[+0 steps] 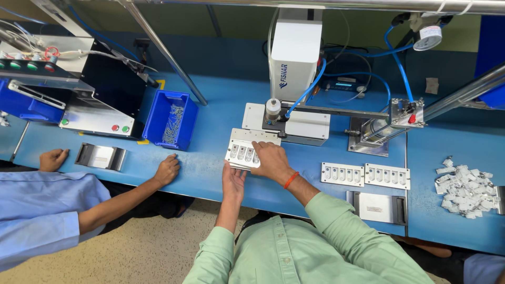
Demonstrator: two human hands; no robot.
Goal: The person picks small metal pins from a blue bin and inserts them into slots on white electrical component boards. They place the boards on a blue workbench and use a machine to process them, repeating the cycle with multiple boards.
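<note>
Centre of the frame, a pale metal fixture tray [243, 151] lies on the blue workbench [210, 173], just in front of a white dispensing machine [294, 52]. Its row of small pockets holds white parts; how many are filled is hard to tell, since the hand covers the right end. Left of centre sits a blue bin [171, 120], open-topped, with a loose heap of thin metal pins inside. To the right of centre, two more pocketed trays [365, 174] lie side by side, each pocket with a small white piece in it. Far right, a loose pile of white parts [465, 186] rests straight on the bench, in no container.

Now the hands. The right hand [271, 160], orange band at the wrist, lies palm-down across the tray's right end, fingers curled over its top edge, gripping it. The left hand [233, 181] comes up from below, palm against the tray's near edge, fingers spread flat, pressing rather than clenched. Both sleeves are light green.

Lower left, another person in a blue shirt rests two loosely closed hands [167, 169] on the bench edge, well apart from the tray, with a small metal holder [101, 156] between them.
</note>
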